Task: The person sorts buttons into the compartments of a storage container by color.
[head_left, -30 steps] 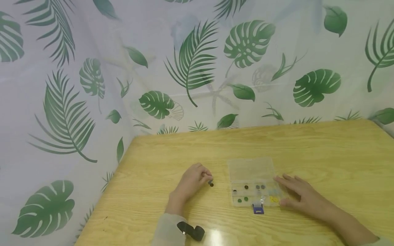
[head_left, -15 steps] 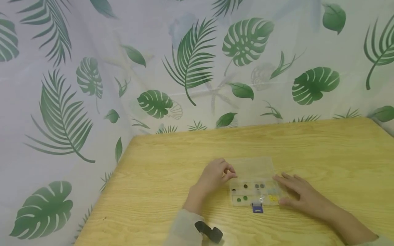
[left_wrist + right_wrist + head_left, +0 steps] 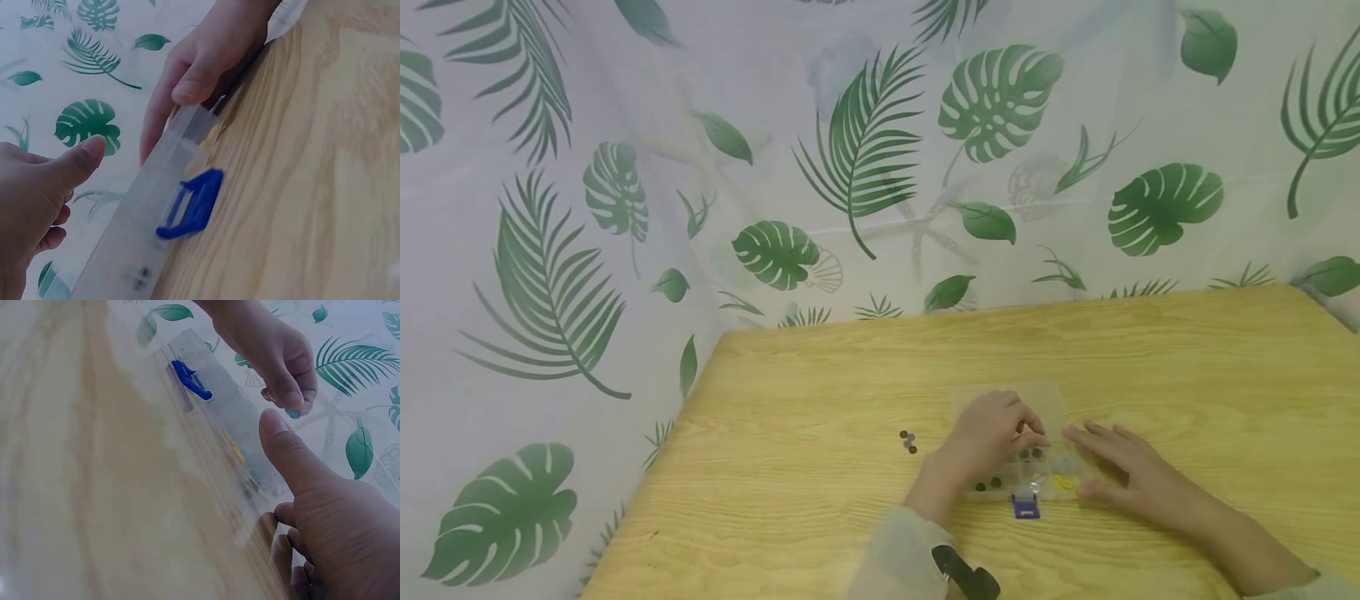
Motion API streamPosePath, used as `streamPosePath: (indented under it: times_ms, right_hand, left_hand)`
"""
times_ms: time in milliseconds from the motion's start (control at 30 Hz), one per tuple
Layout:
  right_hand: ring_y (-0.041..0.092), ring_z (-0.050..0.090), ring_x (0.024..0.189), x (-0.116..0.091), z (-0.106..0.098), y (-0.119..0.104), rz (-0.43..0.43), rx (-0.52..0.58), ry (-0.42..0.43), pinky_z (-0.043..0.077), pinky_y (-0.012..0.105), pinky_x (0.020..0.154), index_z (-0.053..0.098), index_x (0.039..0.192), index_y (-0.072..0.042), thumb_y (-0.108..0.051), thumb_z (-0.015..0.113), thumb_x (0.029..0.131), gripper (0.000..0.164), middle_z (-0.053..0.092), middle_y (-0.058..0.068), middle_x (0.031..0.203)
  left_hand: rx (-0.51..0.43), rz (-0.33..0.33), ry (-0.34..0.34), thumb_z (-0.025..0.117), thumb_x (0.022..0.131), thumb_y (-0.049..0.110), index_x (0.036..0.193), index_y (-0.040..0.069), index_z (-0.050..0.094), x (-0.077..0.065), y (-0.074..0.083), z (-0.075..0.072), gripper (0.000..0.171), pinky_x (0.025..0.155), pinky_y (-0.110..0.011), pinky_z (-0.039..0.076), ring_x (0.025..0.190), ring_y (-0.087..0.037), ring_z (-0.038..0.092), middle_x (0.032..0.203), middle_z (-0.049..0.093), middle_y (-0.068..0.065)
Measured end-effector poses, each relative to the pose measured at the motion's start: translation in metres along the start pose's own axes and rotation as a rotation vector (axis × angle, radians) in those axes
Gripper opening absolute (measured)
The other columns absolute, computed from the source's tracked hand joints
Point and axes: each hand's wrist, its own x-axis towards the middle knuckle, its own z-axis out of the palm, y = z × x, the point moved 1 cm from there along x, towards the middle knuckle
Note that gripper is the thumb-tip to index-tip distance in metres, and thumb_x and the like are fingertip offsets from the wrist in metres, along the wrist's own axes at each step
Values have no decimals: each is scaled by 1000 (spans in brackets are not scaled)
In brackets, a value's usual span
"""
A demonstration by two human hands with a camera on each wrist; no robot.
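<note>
A clear plastic compartment box (image 3: 1007,495) lies on the table, lid laid back, with a blue latch (image 3: 1026,506) at its front. My left hand (image 3: 992,433) is over the box, thumb and fingertips pinched together. In the right wrist view a small teal piece (image 3: 292,414) shows at those fingertips; its kind is unclear. My right hand (image 3: 1138,479) touches the box's right end with fingers fairly straight and thumb apart. Inside are green pieces (image 3: 996,482), dark grey pieces (image 3: 1037,453) and yellow pieces (image 3: 1063,482). The left hand hides part of the compartments and lid.
Several small dark and grey round pieces (image 3: 907,442) lie loose on the wooden table (image 3: 790,433), left of the box. A leaf-patterned curtain (image 3: 880,167) stands behind and to the left. A black strap (image 3: 964,575) is on the left wrist.
My left hand has moved right, from the loose pieces to above the box, uncovering those pieces. The right hand has stayed at the box's right end.
</note>
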Motion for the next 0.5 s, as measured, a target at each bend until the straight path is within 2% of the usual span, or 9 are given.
streamPosePath:
  times_ms: [167, 400, 500]
  right_hand:
    - [58, 34, 124, 0, 0, 1, -30, 2, 7, 17, 73, 97, 43, 142, -13, -21, 73, 81, 68, 47, 31, 134]
    - [58, 32, 124, 0, -2, 2, -24, 9, 3, 15, 74, 97, 43, 142, -12, -21, 73, 81, 68, 46, 30, 135]
    - [58, 32, 125, -1, -2, 2, -23, 11, -2, 15, 74, 97, 42, 142, -13, -21, 72, 81, 69, 45, 30, 135]
  left_hand:
    - [42, 3, -22, 57, 89, 45, 97, 25, 70, 7, 8, 5, 26, 73, -8, 40, 79, 2, 51, 89, 59, 14]
    - [-2, -58, -119, 52, 91, 48, 101, 26, 70, 12, 12, 11, 30, 72, -7, 38, 78, 2, 48, 90, 57, 15]
    - [-37, -79, -136, 51, 92, 47, 103, 26, 70, 11, 11, 13, 30, 74, -7, 38, 80, 3, 48, 92, 57, 15]
